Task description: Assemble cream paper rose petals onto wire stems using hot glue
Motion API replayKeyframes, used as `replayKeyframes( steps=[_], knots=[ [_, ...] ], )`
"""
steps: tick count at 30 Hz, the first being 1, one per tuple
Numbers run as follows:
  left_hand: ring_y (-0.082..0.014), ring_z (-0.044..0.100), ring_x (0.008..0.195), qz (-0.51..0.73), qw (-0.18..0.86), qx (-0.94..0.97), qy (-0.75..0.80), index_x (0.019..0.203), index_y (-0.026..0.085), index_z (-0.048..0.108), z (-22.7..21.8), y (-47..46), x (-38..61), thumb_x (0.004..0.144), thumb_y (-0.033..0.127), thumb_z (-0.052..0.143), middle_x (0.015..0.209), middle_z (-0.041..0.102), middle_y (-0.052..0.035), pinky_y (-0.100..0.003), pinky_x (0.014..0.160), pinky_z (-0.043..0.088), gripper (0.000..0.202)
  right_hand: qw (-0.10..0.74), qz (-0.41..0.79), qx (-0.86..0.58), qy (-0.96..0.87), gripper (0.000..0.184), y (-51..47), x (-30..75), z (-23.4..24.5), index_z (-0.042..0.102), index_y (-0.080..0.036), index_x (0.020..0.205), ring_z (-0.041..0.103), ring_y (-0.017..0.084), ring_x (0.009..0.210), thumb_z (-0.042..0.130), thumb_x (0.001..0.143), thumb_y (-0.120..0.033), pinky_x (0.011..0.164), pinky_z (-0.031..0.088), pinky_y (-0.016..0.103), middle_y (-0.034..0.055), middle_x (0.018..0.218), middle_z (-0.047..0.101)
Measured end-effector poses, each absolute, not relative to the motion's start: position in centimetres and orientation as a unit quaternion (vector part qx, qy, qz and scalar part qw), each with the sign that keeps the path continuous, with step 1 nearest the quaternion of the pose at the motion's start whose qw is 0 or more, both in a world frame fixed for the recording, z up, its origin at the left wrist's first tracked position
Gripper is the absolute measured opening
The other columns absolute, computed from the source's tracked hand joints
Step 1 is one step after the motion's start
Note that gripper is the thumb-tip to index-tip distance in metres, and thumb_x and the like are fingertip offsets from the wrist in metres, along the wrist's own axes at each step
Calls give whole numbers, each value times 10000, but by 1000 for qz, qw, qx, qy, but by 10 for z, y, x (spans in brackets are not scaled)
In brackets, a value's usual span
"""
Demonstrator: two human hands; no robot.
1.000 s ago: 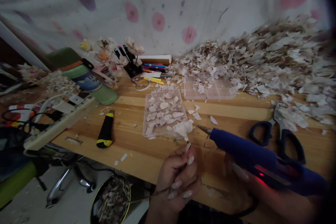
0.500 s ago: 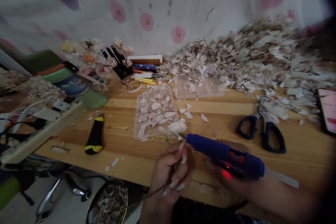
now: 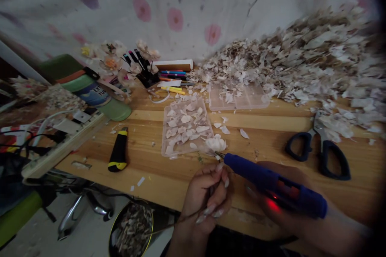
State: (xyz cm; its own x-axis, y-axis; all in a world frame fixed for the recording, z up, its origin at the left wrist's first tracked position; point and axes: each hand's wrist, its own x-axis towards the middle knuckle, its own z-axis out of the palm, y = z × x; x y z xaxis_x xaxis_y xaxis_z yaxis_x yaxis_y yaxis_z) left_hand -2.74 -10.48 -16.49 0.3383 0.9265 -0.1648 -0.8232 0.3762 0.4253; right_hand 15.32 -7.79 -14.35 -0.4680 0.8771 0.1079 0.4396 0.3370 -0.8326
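My left hand (image 3: 208, 196) is closed, its fingertips pinching a thin brown stem (image 3: 188, 217) whose long end trails down to the left. Just above those fingertips is a white petal flower (image 3: 216, 143), overlapping the corner of a clear plastic tray (image 3: 164, 140). Whether it is joined to the stem is hard to make out. My right hand (image 3: 277, 204) is wrapped round a blue hot glue gun (image 3: 256, 170) with a red light glowing on it. The gun's metal nozzle points left, at or very near the flower's base. Several loose white petals (image 3: 186, 119) lie in the tray.
Scissors (image 3: 321, 144) lie to the right, below a large heap of dry petals (image 3: 301, 56). A second clear tray (image 3: 241, 104) is behind. On the left are a utility knife (image 3: 118, 150), green bottle (image 3: 99, 92) and power strip (image 3: 66, 142). Below the table edge stands a bin (image 3: 131, 229).
The whole view has shifted, so the table things appear further right. Both hands keep nearly the same pose, with the nozzle still by the flower's base.
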Motion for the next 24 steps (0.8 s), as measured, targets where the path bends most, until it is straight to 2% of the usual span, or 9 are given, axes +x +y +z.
replayKeyframes(
  steps=[3, 5, 11, 15, 19, 24],
  knots=[
    [-11, 134, 230, 542, 807, 127, 196, 694, 90, 662, -163, -104, -27, 862, 163, 467, 311, 316, 79, -110, 291, 297, 268, 215, 426, -427, -768, 178, -76, 151, -133, 534, -232, 678, 586, 150, 562, 574, 807, -348, 482, 472, 244, 9, 652, 630],
    [-12, 148, 225, 536, 809, 125, 206, 678, 89, 662, -161, -104, -27, 865, 178, 473, 310, 340, 70, -112, 285, 293, 281, 198, 436, -437, -761, 203, -76, 150, -130, 521, -221, 673, 589, 150, 587, 569, 812, -361, 502, 471, 245, 14, 674, 636],
    [-9, 187, 226, 542, 791, 141, 246, 676, 89, 654, -160, -105, -27, 857, 200, 496, 317, 359, 68, -116, 304, 309, 264, 193, 432, -448, -759, 185, -75, 151, -129, 585, -201, 794, 574, 143, 571, 553, 827, -380, 478, 442, 240, 16, 693, 640],
    [-25, 218, 207, 530, 794, 142, 261, 663, 102, 634, -163, -105, -26, 869, 200, 463, 285, 360, 63, -133, 315, 326, 285, 178, 442, -444, -759, 139, -71, 154, -124, 580, -210, 782, 576, 147, 570, 553, 819, -341, 493, 453, 248, 11, 685, 632],
    [-25, 233, 211, 532, 792, 143, 263, 643, 103, 623, -162, -105, -25, 849, 212, 507, 288, 369, 62, -136, 314, 317, 261, 169, 444, -440, -762, 111, -69, 156, -122, 561, -215, 735, 569, 143, 540, 581, 790, -309, 466, 446, 241, -1, 649, 615],
    [-21, 204, 216, 534, 786, 140, 280, 610, 101, 618, -158, -104, -21, 833, 219, 536, 282, 336, 72, -137, 292, 285, 266, 204, 420, -434, -770, 138, -72, 158, -129, 550, -240, 660, 586, 157, 519, 591, 769, -314, 420, 443, 240, 0, 628, 630]
  ],
)
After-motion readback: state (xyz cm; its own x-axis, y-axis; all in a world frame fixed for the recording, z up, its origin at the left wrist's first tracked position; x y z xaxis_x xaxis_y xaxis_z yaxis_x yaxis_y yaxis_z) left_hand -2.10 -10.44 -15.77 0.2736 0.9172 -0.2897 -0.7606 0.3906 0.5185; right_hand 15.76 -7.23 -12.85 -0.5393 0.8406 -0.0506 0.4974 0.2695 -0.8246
